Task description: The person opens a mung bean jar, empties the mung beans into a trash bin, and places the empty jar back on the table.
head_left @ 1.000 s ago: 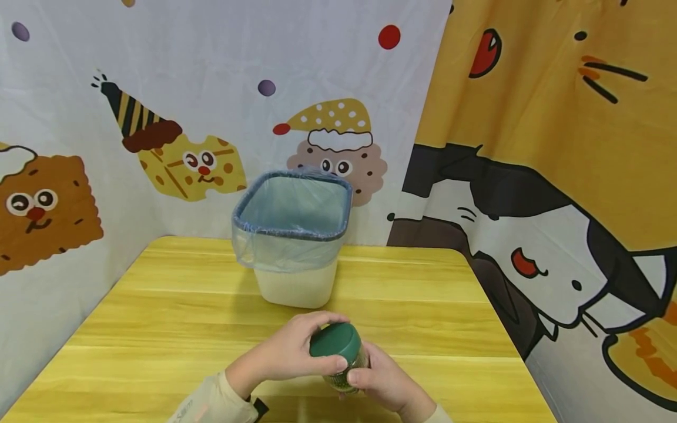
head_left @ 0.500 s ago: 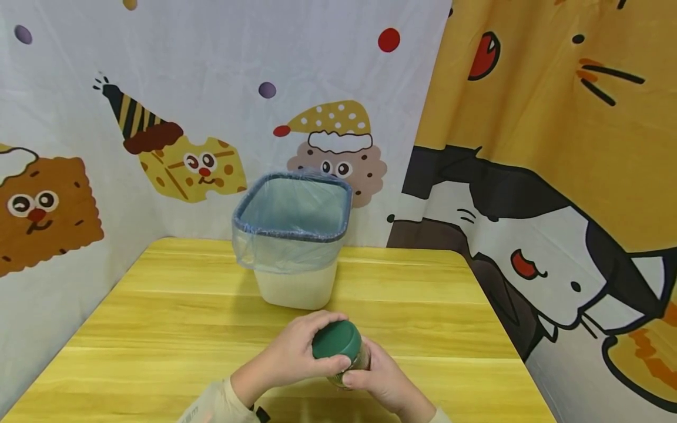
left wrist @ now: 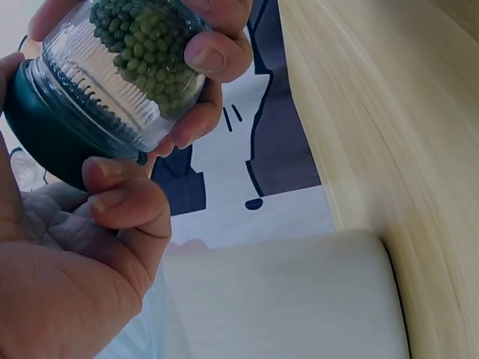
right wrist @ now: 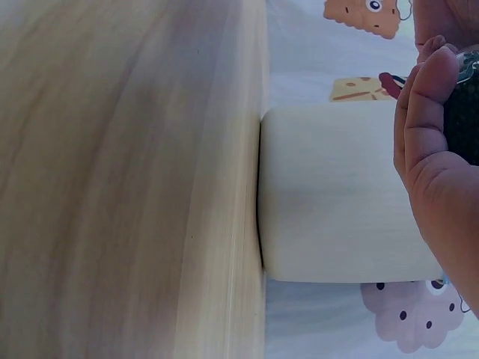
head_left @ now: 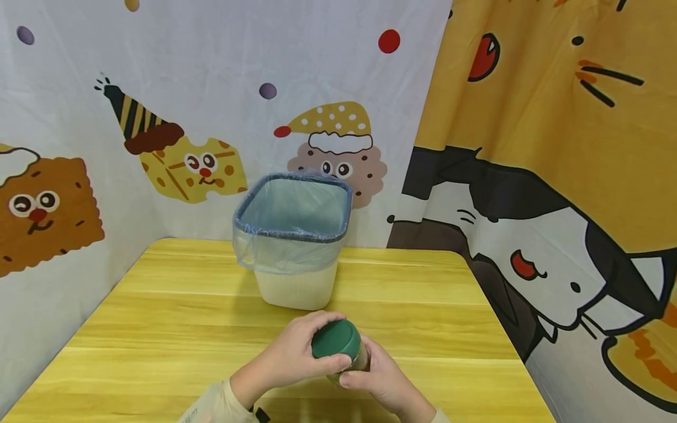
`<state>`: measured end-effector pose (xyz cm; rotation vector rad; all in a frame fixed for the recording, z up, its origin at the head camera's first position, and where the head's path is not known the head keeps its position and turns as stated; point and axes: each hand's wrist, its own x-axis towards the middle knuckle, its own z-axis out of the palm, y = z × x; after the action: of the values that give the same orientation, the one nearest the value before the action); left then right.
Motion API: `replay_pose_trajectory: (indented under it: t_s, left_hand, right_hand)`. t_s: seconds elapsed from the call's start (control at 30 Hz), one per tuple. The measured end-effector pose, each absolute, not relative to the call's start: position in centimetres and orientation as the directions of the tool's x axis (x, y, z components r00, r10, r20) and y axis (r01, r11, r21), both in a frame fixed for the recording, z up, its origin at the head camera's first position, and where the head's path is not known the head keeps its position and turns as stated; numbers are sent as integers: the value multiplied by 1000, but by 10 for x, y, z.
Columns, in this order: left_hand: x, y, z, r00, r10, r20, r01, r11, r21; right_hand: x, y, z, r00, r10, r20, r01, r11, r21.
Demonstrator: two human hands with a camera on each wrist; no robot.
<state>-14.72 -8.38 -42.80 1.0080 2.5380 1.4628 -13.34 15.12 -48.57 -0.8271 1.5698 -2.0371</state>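
Both hands hold a ribbed glass jar of small green beans, held tilted over the near part of the table. My left hand grips its dark green lid, thumb at the near side and fingers around the far edge. The glass body is held by my right hand, the thumb across the near side. In the left wrist view the lid sits on the jar's mouth, and the beans lie toward the base. The right wrist view shows just a dark part of the jar behind curled fingers.
Beyond the hands stands a whitish bin with a blue rim and a clear plastic liner folded over it. It rests on a yellow wood-grain table. A cartoon-printed curtain hangs behind and at the right.
The jar has risen slightly and its base shows less below the hands. My right thumb has slid a little to the left. The left hand stays around the lid; the bin has not moved.
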Motion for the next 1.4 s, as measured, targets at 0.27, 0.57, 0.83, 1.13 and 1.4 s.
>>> replay_pose_trajectory:
  t_s: [0.27,0.57,0.83,1.13,1.4]
  left_hand:
    - [-150,-93,-427,-699,625,348,601,249,760]
    - [-151,-98,-422,-675,666,317,550,169,818]
    - [-148,-96,-419,-744,625,237,487,264,833]
    - [-147,-93,-424,-775,582,246,473,276,837]
    - [-144,-89,-426,-811,517,275,467,287,836]
  right_hand:
    - [-133,154,-486,-740,-647,187,-17,-259,-966]
    - [-132,155,-484,-718,-667,198,-20,-264,-964]
    - [-131,154,-487,-775,-610,164,-54,-194,-979]
    - [-131,153,-486,-787,-598,152,-52,-181,-982]
    - [-130,152,-482,-810,-575,112,-32,-148,-988]
